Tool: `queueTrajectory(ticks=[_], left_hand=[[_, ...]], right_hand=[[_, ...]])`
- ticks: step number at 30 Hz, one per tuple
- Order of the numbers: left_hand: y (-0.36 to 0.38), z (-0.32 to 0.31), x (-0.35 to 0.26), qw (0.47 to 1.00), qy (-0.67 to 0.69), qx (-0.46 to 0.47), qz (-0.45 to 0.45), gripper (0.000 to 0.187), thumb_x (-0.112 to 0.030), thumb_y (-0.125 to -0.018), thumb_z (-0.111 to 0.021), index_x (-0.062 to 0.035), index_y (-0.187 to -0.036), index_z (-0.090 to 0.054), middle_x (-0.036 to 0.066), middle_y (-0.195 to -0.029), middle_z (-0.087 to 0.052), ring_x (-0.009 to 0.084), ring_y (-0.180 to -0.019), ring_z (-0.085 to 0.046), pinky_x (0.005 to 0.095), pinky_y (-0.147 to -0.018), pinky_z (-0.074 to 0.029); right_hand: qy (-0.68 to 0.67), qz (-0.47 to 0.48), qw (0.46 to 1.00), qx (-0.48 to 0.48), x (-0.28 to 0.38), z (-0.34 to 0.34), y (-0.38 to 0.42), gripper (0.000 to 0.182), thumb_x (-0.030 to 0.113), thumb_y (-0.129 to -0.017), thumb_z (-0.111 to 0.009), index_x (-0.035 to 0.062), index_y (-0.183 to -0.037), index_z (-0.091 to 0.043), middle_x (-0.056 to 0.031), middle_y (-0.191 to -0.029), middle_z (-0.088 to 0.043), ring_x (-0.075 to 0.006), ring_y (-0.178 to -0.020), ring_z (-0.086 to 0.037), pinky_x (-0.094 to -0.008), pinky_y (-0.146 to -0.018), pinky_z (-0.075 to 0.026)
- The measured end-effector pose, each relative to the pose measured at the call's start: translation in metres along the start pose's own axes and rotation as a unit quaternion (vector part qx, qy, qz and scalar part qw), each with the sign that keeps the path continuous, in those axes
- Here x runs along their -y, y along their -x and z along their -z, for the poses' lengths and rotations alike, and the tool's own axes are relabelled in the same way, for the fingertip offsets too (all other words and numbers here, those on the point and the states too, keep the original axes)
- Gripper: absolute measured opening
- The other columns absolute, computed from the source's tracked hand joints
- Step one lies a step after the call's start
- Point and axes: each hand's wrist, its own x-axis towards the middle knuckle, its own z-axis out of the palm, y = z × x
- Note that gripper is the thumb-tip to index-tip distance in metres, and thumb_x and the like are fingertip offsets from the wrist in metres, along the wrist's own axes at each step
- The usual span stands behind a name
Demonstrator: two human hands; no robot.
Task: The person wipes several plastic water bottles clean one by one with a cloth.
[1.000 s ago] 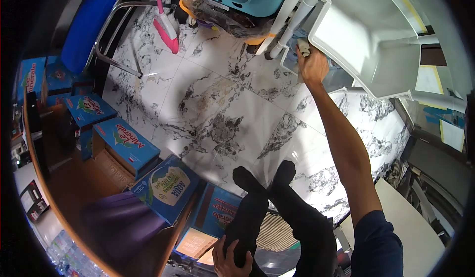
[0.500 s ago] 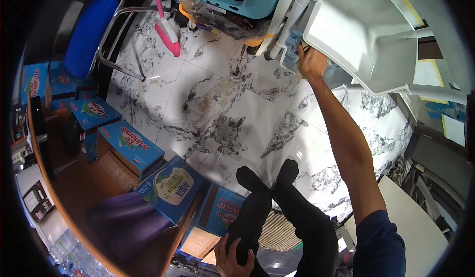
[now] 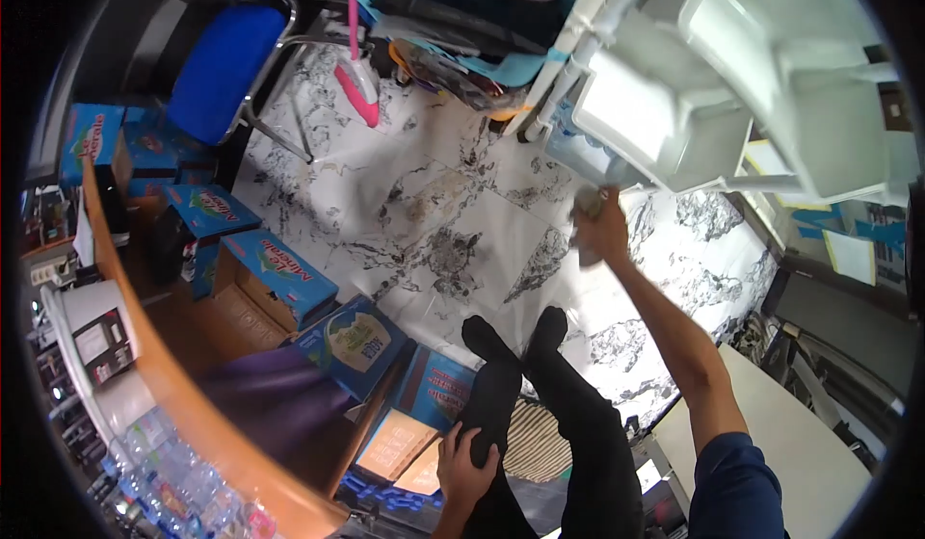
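Note:
My right hand (image 3: 603, 231) is closed around a blurred, greyish bottle-shaped object (image 3: 586, 200), held above the marble floor just in front of the white bins. Its exact kind is smeared by motion. Behind it, clear plastic bottles (image 3: 578, 144) lie in the lowest bin (image 3: 621, 175) of the rack. My left hand (image 3: 466, 470) rests on my left leg in black trousers, fingers spread, holding nothing.
White stacked bins (image 3: 665, 144) rise at the upper right. A pink broom (image 3: 358, 96) and a blue chair (image 3: 222, 72) stand farther off. Cardboard water boxes (image 3: 279, 269) line the left beside a curved wooden desk (image 3: 183, 346); several bottles (image 3: 173, 462) stand beyond it.
My right hand has come out of the lowest bin towards me, bringing the greyish bottle-shaped object. My left hand stays on my leg. The head view has shifted slightly.

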Motion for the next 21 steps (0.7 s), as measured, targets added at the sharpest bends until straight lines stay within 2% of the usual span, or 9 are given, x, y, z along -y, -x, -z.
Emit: queueTrajectory(ticks=[3,5,6,8,9,12,15,16,21], left_hand=[[0.021,-0.001,0.009,0.999,0.028,-0.016,-0.007,0.053,-0.035,-0.088,-0.082,-0.0089,-0.132,-0.067,0.021,-0.15,-0.057,0.0427,-0.137,-0.054,0.0499,-0.112,-0.048],[0.035,-0.004,0.014,0.999,0.023,-0.026,-0.014,0.058,-0.038,-0.087,-0.082,-0.009,-0.135,-0.064,0.02,-0.152,-0.055,0.0433,-0.136,-0.055,0.0513,-0.113,-0.047],[0.048,0.003,0.012,0.999,0.02,-0.031,-0.015,0.061,-0.039,-0.087,-0.081,-0.009,-0.137,-0.063,0.02,-0.154,-0.055,0.0436,-0.135,-0.055,0.052,-0.114,-0.047],[0.068,0.028,-0.006,0.997,0.064,-0.038,-0.035,0.058,-0.032,-0.091,-0.079,-0.0074,-0.139,-0.06,0.021,-0.149,-0.058,0.0418,-0.135,-0.057,0.0482,-0.114,-0.048],[0.074,0.042,-0.017,0.992,0.113,-0.042,-0.043,0.056,-0.03,-0.092,-0.078,-0.0071,-0.139,-0.059,0.021,-0.148,-0.058,0.0407,-0.135,-0.057,0.0467,-0.113,-0.048],[0.098,0.11,-0.052,0.971,0.228,-0.043,-0.051,0.051,-0.016,-0.092,-0.075,-0.005,-0.138,-0.057,0.021,-0.131,-0.068,0.0393,-0.125,-0.066,0.0455,-0.104,-0.053],[0.118,0.191,-0.069,0.965,0.252,-0.048,-0.046,0.056,-0.013,-0.086,-0.073,-0.0029,-0.139,-0.056,0.025,-0.132,-0.066,0.0444,-0.126,-0.063,0.0482,-0.104,-0.052],[0.123,0.231,-0.081,0.96,0.264,-0.069,-0.062,0.057,-0.012,-0.085,-0.072,-0.0036,-0.139,-0.056,0.024,-0.13,-0.068,0.0448,-0.124,-0.063,0.0486,-0.102,-0.053],[0.165,0.404,-0.083,0.944,0.223,-0.233,-0.075,0.031,-0.012,-0.088,-0.072,-0.0063,-0.118,-0.068,0.018,-0.116,-0.071,0.0405,-0.105,-0.069,0.0479,-0.091,-0.056]], right_hand=[[0.014,-0.071,0.99,0.119,-0.012,0.019,0.097,0.082,0.049,-0.089,-0.075,0.0005,-0.143,-0.035,-0.0344,-0.103,-0.074,-0.0519,-0.097,-0.074,-0.0541,-0.085,-0.059],[-0.014,-0.134,0.969,0.208,0.022,0.051,0.172,0.09,0.055,-0.091,-0.071,-0.0055,-0.15,-0.039,-0.0291,-0.103,-0.075,-0.0386,-0.095,-0.077,-0.0443,-0.081,-0.06],[-0.043,-0.159,0.951,0.262,0.002,0.045,0.201,0.079,0.053,-0.097,-0.066,-0.0048,-0.149,-0.05,-0.021,-0.108,-0.076,-0.0274,-0.099,-0.075,-0.0386,-0.082,-0.06],[-0.203,-0.133,0.881,0.406,0.032,0.072,0.269,0.051,0.036,-0.109,-0.052,0.0026,-0.146,-0.058,-0.0094,-0.121,-0.075,-0.0195,-0.1,-0.073,-0.0333,-0.088,-0.06],[-0.311,-0.247,0.824,0.404,0.109,0.105,0.316,0.045,0.033,-0.109,-0.051,0.0055,-0.144,-0.06,-0.0082,-0.121,-0.074,-0.021,-0.102,-0.074,-0.0349,-0.091,-0.061],[-0.391,-0.239,0.733,0.503,0.183,0.138,0.393,0.044,0.032,-0.111,-0.049,0.0055,-0.144,-0.059,-0.0101,-0.126,-0.071,-0.0233,-0.111,-0.072,-0.0375,-0.098,-0.06],[-0.419,-0.238,0.727,0.49,0.259,0.168,0.449,0.046,0.034,-0.111,-0.049,0.0047,-0.146,-0.057,-0.0119,-0.129,-0.071,-0.0241,-0.114,-0.071,-0.0381,-0.1,-0.059],[-0.438,-0.232,0.712,0.498,0.298,0.185,0.465,0.053,0.043,-0.111,-0.051,0.0046,-0.148,-0.055,-0.0127,-0.131,-0.07,-0.0256,-0.118,-0.07,-0.0408,-0.102,-0.059],[-0.509,-0.208,0.65,0.525,0.396,0.208,0.495,0.06,0.054,-0.11,-0.052,0.0079,-0.15,-0.054,-0.0124,-0.141,-0.066,-0.0295,-0.126,-0.067,-0.0452,-0.11,-0.056]])
